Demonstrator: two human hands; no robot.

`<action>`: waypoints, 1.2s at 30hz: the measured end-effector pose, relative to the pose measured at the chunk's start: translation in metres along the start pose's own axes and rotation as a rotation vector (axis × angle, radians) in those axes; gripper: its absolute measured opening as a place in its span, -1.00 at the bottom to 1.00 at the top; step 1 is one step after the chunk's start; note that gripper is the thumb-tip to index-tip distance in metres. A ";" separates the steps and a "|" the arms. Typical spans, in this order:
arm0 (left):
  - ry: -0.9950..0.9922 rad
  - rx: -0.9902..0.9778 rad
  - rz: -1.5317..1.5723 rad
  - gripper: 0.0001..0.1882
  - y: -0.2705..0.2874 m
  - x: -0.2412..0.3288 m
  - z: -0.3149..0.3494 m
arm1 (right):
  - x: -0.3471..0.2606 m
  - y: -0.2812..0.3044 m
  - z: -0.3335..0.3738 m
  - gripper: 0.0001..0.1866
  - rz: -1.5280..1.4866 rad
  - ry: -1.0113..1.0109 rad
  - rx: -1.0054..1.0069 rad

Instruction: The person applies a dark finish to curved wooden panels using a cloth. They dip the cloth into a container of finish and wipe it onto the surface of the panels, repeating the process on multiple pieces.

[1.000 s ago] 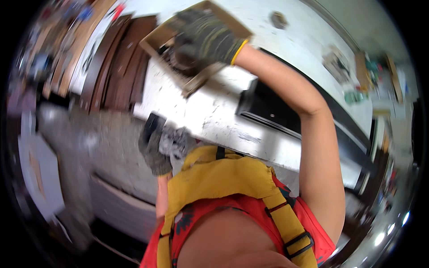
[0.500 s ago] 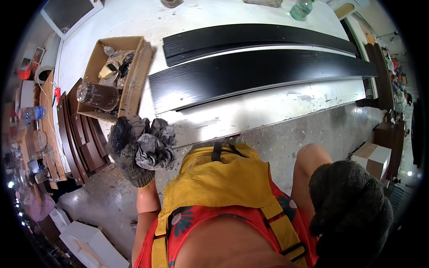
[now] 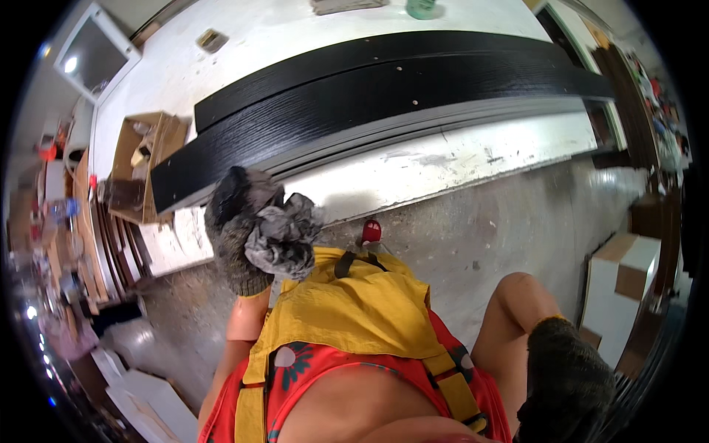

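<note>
My left hand (image 3: 236,240), in a dark knitted work glove with blackened fingers, grips a crumpled grey rag (image 3: 284,235). It is raised at the table's near edge and overlaps the near side of a long black board (image 3: 369,103) in the picture. Behind that lies a second black board (image 3: 332,57), also with a grained face. Both rest lengthwise on a white table (image 3: 428,155). My right hand (image 3: 569,376), gloved too, is lifted at the lower right, away from the boards. Its fingers are too dark and hidden to make out.
Left of the boards stands an open cardboard box (image 3: 173,136) with a brown-stained container (image 3: 127,194) in it. A small dish (image 3: 213,40) and a green bottle (image 3: 421,9) are at the back. Brown panels (image 3: 122,247) lean at the left; a carton (image 3: 620,288) stands right.
The view has shifted. The boards now reach further left, near the box, and small light spots show on them. My left hand with the rag appears further right; my right hand appears lower.
</note>
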State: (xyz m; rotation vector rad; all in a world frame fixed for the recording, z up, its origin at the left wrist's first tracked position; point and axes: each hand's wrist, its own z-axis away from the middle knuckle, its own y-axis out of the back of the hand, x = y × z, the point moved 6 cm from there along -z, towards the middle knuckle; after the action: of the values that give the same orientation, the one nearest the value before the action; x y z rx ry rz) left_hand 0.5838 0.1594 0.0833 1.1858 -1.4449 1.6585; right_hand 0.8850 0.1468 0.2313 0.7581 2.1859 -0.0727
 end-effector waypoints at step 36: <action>-0.366 0.058 -1.082 -0.53 0.025 0.002 -0.088 | 0.359 0.092 -0.175 -0.54 0.321 -0.568 -0.194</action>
State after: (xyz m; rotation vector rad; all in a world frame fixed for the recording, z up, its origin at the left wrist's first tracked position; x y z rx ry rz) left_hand 0.5418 0.2399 0.0757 1.8957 -0.6537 0.7435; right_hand 0.6378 0.4514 0.1115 0.8457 1.4947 0.0785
